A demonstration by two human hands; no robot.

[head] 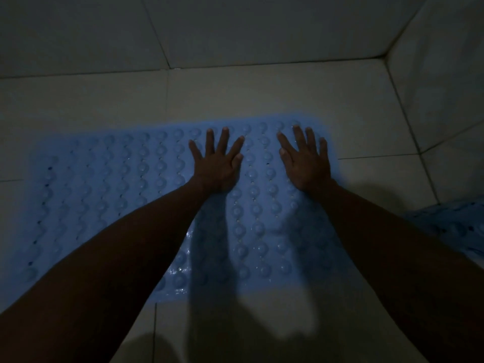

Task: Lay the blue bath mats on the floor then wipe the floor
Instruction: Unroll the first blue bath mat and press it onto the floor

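Nearest the camera, bare floor tile (262,323) is seen, with no wiping judged begun and no cloth in view. Beyond it one blue bath mat (104,195) is spread flat on the floor, pressed under the left hand (217,166) and right hand (305,163), both flat, fingers splayed, grasping nothing. A second blue mat (455,226) is glimpsed at the right edge, seemingly not yet laid flat.

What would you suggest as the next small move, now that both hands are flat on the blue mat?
Probably lift the right hand and reach for the second blue mat, still bunched at the right edge. The first mat already lies flat on the tiled floor under the left hand.
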